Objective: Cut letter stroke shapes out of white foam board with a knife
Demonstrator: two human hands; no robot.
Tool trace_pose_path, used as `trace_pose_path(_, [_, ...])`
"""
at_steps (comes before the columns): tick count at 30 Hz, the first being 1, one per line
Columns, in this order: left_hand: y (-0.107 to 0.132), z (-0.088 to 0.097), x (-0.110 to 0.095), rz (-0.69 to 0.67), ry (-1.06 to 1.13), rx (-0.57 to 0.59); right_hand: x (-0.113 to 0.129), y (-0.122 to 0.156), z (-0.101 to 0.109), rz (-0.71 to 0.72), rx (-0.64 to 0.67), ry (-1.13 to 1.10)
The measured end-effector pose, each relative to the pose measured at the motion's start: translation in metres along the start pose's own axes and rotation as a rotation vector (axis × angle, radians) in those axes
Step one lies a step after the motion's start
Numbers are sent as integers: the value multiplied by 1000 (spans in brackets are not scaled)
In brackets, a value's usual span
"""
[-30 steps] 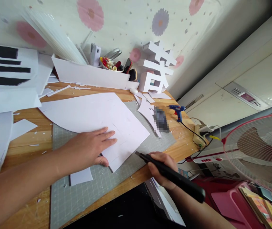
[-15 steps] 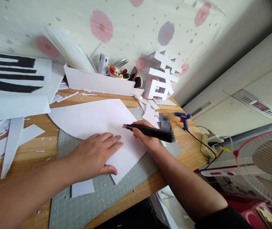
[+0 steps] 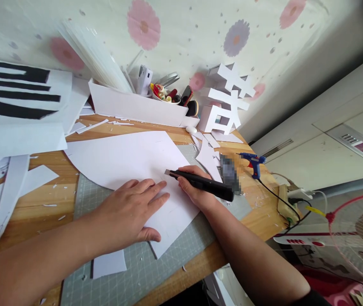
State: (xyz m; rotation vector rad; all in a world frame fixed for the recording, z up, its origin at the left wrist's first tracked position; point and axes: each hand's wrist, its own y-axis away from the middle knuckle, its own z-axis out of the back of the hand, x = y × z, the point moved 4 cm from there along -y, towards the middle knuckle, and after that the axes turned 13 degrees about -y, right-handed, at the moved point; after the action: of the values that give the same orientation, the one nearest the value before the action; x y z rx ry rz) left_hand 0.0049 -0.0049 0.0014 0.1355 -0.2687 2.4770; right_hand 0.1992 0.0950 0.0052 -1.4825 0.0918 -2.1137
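Note:
A white foam board [image 3: 130, 155] with a curved left edge lies partly on the grey cutting mat [image 3: 105, 293]. Pressed flat on the board, my left hand [image 3: 137, 208] has its fingers spread. My right hand [image 3: 197, 187] is wrapped round a black utility knife [image 3: 205, 182] and rests at the board's right side. The knife's short blade points left, just over the board near my left fingertips; whether it touches the surface I cannot tell. A small white offcut [image 3: 109, 263] lies on the mat below my left wrist.
At the back stand a white box [image 3: 137, 106] of tools and white sticks, and a built-up white foam character [image 3: 228, 102]. A blue glue gun [image 3: 254, 163] with a cord lies right, near a power strip [image 3: 288, 206] and a fan [image 3: 360, 229]. Paper with black strokes [image 3: 18, 91] is left.
The whole view has shifted slightly. Both hands stay at the board; the knife tip has come a little lower, close to my left fingertips.

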Motion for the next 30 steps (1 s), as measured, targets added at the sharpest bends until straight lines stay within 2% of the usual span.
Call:
trace_pose_path(13, [0,-1,2,-6,-13,-116,14,3,-2,40,47,17])
trace_pose_path(19, [0,-4,3,-16,-25,-102,14,9,0,74,32,13])
trace_pose_path(30, [-3,-3,3,-35,-49,-82,18,20,7,29,58,80])
